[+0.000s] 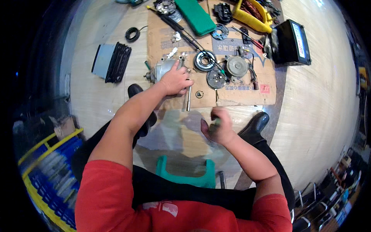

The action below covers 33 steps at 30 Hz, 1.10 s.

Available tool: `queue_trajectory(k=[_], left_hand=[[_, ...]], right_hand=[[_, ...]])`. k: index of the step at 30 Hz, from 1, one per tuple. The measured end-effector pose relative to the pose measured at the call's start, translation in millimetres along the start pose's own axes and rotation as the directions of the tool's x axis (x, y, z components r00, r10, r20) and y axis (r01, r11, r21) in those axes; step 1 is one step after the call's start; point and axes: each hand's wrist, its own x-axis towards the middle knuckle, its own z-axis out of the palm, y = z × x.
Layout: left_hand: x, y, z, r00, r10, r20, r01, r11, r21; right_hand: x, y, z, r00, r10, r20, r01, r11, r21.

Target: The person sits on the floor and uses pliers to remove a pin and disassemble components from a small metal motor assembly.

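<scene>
My left hand (pixel 176 80) is on a grey metal housing (pixel 164 69) on the cardboard, its fingers bent over the top and side. A metal rod with a socket-like end (pixel 188 101) sticks out from beside that hand toward me. My right hand (pixel 218 125) is in the air just in front of the cardboard's near edge, blurred, its fingers curled around something dark greenish that I cannot make out. A small dark ring (pixel 199 94) lies between the hands. Beyond it are a black grooved pulley (pixel 205 60), a round plate with holes (pixel 216 79) and a round grey part (pixel 237 67).
Farther off on the cardboard (pixel 247 99) are a green case (pixel 196 17), a yellow container of copper wire (pixel 251 19) and a red-handled screwdriver (pixel 253 40). A black battery (pixel 290 42) stands right. A finned black part (pixel 118 62) lies left. A green stool (pixel 186 179) is below me.
</scene>
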Motion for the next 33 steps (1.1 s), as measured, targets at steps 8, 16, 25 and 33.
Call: queue_trajectory(k=[8,16,25,33], left_hand=[[8,-6,-13,1.000,-0.026,-0.004,0.027,0.999,0.035],[12,-5,-10,1.000,-0.010,0.002,0.010,0.999,0.047],[19,4,-16,0.999,-0.027,0.027,0.025,0.998,0.060],[12,-14,-28,0.812,-0.488,-0.319,0.385,0.860,-0.336]], right_hand=[[8,20,-6,0.931,0.134,0.340,-0.054,0.971,-0.234],[-8,65,7,0.921,0.294,0.255,-0.197,0.917,-0.346],[-41,150,-3,0.764,0.636,-0.108,-0.579,0.601,-0.551],[37,92,37,0.726,0.685,-0.057,-0.666,0.680,-0.306]])
